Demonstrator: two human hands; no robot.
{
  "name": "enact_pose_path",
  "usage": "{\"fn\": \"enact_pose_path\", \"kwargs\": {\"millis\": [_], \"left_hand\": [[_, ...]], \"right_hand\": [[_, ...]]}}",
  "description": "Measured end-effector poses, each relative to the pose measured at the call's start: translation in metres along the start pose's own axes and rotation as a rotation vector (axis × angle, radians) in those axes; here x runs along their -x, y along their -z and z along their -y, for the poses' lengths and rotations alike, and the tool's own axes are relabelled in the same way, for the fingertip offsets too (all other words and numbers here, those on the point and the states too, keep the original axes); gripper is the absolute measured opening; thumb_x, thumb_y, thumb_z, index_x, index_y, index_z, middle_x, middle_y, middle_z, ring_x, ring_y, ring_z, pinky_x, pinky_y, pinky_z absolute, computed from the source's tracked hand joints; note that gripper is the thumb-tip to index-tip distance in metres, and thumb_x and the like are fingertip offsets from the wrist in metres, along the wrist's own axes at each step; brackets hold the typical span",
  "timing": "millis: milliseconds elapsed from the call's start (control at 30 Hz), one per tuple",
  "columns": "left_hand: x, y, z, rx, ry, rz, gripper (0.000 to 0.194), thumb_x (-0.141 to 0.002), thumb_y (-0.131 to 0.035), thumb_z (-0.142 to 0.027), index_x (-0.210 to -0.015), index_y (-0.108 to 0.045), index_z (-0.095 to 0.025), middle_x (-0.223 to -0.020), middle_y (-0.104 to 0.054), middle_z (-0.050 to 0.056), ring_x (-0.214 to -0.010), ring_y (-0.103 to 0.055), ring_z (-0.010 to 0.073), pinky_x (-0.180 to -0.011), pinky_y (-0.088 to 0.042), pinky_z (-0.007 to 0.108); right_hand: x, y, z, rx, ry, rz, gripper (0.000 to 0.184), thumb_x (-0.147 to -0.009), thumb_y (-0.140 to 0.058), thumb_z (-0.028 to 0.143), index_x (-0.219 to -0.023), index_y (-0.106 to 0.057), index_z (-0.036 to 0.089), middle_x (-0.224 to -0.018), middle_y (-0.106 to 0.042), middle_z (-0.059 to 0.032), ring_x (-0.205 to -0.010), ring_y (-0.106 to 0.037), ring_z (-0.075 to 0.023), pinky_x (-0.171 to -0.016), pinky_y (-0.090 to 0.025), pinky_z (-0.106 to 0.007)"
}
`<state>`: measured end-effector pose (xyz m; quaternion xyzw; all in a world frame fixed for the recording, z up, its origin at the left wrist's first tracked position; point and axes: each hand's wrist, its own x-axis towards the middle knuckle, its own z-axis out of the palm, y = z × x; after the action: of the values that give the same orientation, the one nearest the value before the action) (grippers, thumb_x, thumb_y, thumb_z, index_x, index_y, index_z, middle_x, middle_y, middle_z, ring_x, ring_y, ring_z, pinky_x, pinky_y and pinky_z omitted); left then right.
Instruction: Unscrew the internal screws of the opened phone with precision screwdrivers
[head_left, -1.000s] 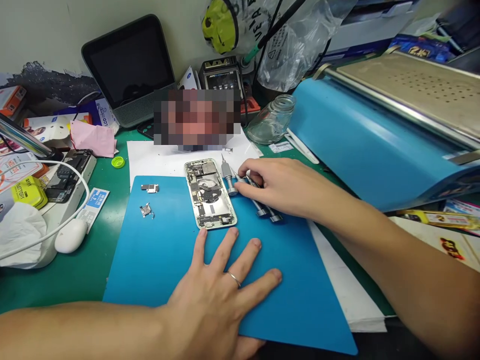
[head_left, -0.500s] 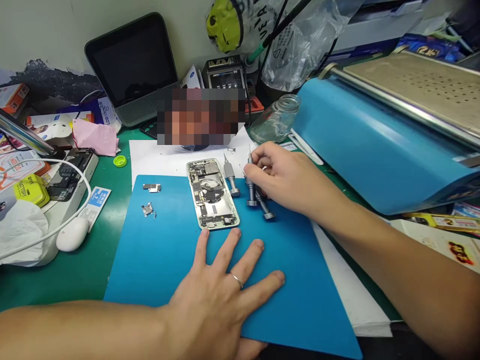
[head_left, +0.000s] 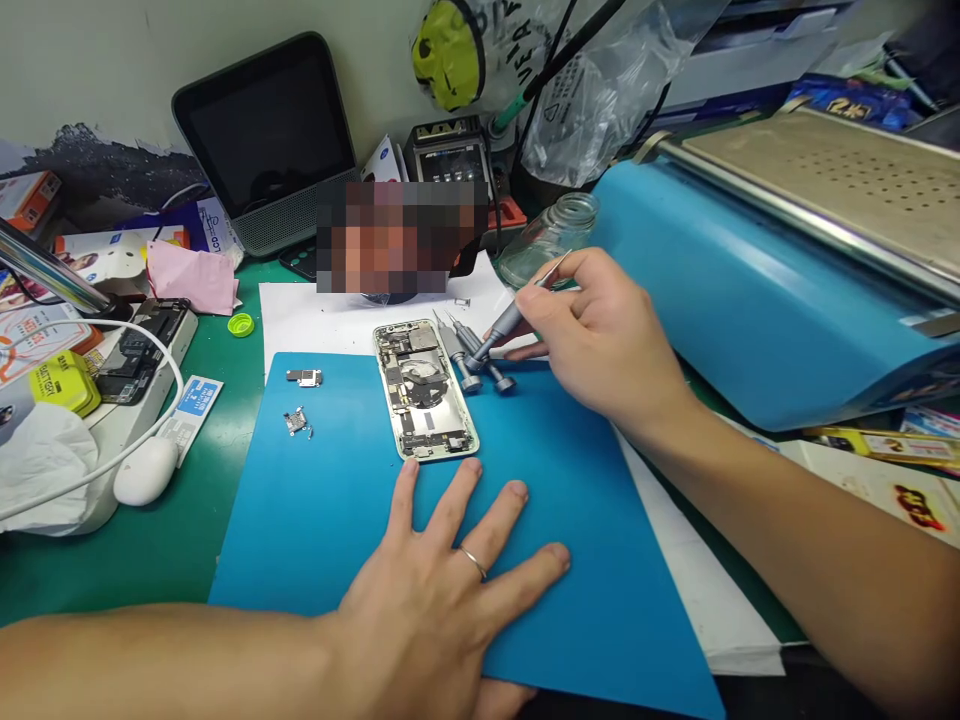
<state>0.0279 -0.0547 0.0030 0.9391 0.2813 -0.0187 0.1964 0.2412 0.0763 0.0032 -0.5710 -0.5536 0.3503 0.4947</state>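
My left hand [head_left: 442, 570] lies flat on the blue mat [head_left: 300, 540], fingers spread, two fingertips at the lower edge of an opened phone [head_left: 426, 395]. The phone's circuit boards and bare metal inside show. Between thumb and fingers, my right hand [head_left: 592, 320] grips a grey precision screwdriver [head_left: 506, 322], its thin tip pointing up and right. Two more such screwdrivers lie beside the phone: one [head_left: 457, 362] close along its right side, the other [head_left: 491, 372] just under the held one. Small metal phone parts rest left of the phone, a shield plate [head_left: 304, 378] and a bracket [head_left: 296, 420].
A glass jar [head_left: 551, 240] leans behind my right hand. White paper [head_left: 300, 310] lies under the mat's far edge. A screen device [head_left: 266, 130] stands at the back. On the left are a white cable [head_left: 169, 360] and another opened phone [head_left: 142, 350]; a blue-covered machine [head_left: 712, 290] stands right.
My right hand has lifted one screwdriver and turned its tip toward the upper right. Another screwdriver now lies farther left, close to the first. My left hand has stayed put.
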Motion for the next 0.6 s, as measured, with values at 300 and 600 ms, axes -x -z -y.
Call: {"fn": "enact_pose_path", "kwargs": {"millis": [300,600], "left_hand": [[-0.001,0.002,0.002,0.011,0.004,0.012,0.07,-0.101,-0.04,-0.061,-0.164,-0.024,-0.033,-0.174,-0.009,0.009,-0.16,-0.005,0.0429,-0.121,-0.007,0.078],[-0.002,0.001,0.002,0.02,0.0,0.017,0.072,-0.1,-0.041,-0.063,-0.164,-0.024,-0.033,-0.174,-0.008,0.008,-0.16,-0.004,0.0424,-0.121,-0.007,0.077]], "right_hand": [[-0.006,-0.003,0.002,-0.286,-0.181,0.019,0.013,-0.092,-0.064,0.031,-0.086,-0.054,0.025,-0.061,-0.063,0.0035,-0.053,-0.064,-0.0148,-0.048,-0.057,-0.024],[-0.008,-0.004,0.014,-0.488,-0.444,0.051,0.029,-0.099,-0.05,0.019,-0.073,-0.061,0.017,-0.065,-0.064,-0.0019,-0.054,-0.063,-0.0115,-0.048,-0.055,-0.02]]}}
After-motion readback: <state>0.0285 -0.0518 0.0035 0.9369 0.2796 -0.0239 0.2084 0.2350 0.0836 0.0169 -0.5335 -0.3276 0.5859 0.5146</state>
